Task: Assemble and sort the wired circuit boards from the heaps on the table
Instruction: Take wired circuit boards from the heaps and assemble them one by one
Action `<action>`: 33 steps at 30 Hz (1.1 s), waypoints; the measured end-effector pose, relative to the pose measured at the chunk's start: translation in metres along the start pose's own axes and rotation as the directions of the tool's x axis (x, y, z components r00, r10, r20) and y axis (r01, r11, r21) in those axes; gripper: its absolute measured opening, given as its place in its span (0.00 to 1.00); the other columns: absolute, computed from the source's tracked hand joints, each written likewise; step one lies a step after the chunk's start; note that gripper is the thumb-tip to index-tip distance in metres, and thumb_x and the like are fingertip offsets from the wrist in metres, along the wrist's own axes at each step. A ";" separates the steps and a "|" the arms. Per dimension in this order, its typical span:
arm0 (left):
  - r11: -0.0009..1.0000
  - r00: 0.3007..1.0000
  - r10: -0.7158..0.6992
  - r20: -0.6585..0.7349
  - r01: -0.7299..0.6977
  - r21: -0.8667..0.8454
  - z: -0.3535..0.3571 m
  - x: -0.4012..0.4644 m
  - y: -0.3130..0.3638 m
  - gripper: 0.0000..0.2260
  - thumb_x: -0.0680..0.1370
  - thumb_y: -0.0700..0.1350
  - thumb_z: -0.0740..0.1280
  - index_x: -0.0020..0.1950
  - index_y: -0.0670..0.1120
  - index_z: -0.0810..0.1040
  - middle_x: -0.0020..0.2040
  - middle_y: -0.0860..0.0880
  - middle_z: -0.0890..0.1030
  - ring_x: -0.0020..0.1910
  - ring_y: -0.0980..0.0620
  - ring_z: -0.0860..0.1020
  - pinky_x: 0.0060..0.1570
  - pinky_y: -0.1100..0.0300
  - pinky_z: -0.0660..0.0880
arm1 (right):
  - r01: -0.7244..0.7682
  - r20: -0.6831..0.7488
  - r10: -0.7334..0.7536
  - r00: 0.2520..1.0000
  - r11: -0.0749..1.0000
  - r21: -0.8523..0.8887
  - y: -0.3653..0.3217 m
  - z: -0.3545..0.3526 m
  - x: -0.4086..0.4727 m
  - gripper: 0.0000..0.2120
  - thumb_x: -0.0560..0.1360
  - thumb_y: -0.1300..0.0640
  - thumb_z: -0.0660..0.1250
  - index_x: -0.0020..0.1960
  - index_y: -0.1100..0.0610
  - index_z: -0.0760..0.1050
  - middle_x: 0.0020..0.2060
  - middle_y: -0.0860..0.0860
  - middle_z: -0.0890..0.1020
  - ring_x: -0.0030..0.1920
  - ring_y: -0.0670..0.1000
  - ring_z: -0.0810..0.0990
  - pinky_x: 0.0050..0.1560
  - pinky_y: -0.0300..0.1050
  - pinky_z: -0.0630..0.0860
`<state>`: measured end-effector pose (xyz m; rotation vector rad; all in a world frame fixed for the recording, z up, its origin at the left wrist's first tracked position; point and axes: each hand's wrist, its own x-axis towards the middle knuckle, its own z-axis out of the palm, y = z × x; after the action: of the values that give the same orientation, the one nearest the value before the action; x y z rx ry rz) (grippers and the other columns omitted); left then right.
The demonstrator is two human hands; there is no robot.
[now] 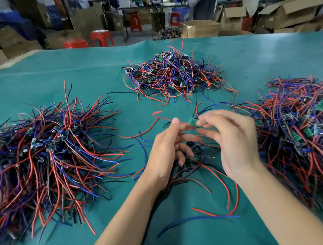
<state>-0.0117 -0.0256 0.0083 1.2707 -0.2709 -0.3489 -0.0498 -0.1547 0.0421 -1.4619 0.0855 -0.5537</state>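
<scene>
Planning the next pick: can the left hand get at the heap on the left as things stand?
Probably not yet: the left hand pinches the small green board with the right hand. Bare cloth lies between it and the left heap.

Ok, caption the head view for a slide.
Both hands pinch a small green circuit board between three heaps of wired boards.

A green-covered table (78, 74) bears three heaps of wired boards — left (45, 152), middle (173, 76), right (299, 129).

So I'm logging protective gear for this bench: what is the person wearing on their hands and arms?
Nothing shows: the left hand and right hand are bare, with no gloves, rings, watch or wrist strap. Both forearms are uncovered down to the frame's bottom edge; no sleeve is visible.
</scene>
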 end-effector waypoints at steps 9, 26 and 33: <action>0.999 0.996 0.033 -0.080 -0.031 0.025 0.003 -0.004 0.003 0.08 0.82 0.42 0.62 0.49 0.43 0.81 0.41 0.47 0.79 0.31 0.53 0.74 0.22 0.65 0.65 | 0.103 0.195 -0.018 0.981 0.893 -0.438 0.013 -0.002 -0.002 0.05 0.69 0.55 0.69 0.36 0.53 0.83 0.31 0.49 0.84 0.36 0.47 0.81 0.44 0.48 0.77; 0.981 0.988 0.052 -0.148 -0.023 0.195 0.003 -0.002 -0.006 0.06 0.79 0.35 0.64 0.47 0.37 0.81 0.40 0.43 0.81 0.36 0.50 0.78 0.33 0.62 0.75 | 0.129 0.062 -0.115 0.991 0.792 -0.597 0.021 -0.015 0.008 0.15 0.70 0.64 0.76 0.51 0.47 0.84 0.45 0.42 0.86 0.40 0.43 0.82 0.48 0.42 0.79; 0.997 0.997 0.056 -0.057 -0.053 0.051 0.003 -0.005 0.003 0.13 0.82 0.49 0.64 0.44 0.42 0.81 0.39 0.44 0.78 0.34 0.50 0.75 0.29 0.62 0.70 | 0.323 0.213 -0.249 0.945 0.817 -0.478 0.012 -0.001 -0.005 0.21 0.68 0.72 0.70 0.53 0.50 0.83 0.47 0.41 0.86 0.51 0.42 0.85 0.54 0.39 0.79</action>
<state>-0.0175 -0.0255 0.0118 1.3178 -0.2654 -0.2599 -0.0514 -0.1539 0.0293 -2.0509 -0.1152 -0.7051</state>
